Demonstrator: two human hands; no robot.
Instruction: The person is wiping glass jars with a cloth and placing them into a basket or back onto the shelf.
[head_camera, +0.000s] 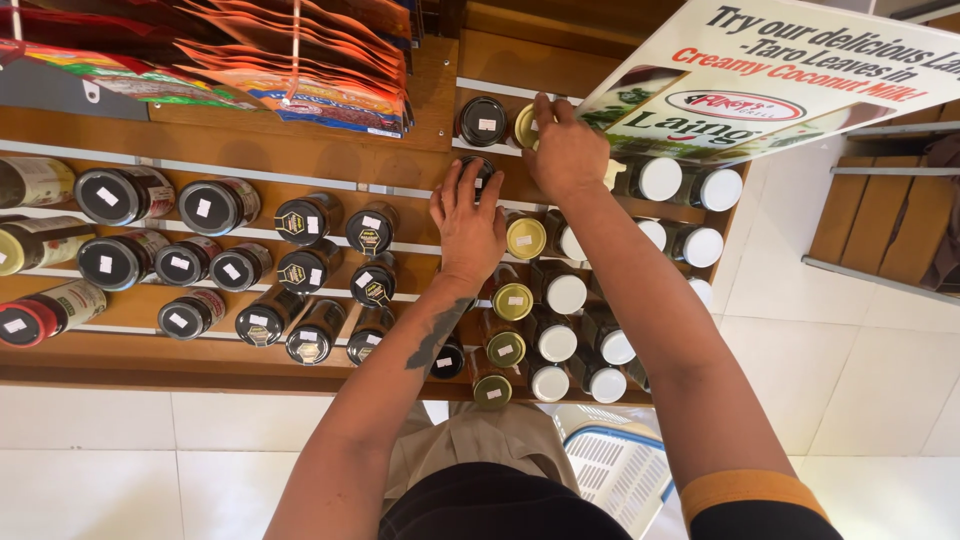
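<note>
I look straight down at wooden shelves (300, 150) stocked with jars. My left hand (468, 222) reaches to the second shelf, fingers spread over a black-lidded jar (481, 166) that it touches. My right hand (565, 150) reaches to the top shelf and closes around a gold-lidded jar (524, 126), next to a black-lidded jar (483, 120). More gold-lidded jars (525, 238) and white-lidded jars (660, 178) stand in rows below and to the right of my hands.
Black-lidded jars (215, 205) fill the shelves on the left, orange snack packets (310, 60) hang above. A tilted advertising sign (770, 80) sticks out at the upper right. A blue-and-white plastic basket (620, 465) sits on the white tiled floor (850, 380).
</note>
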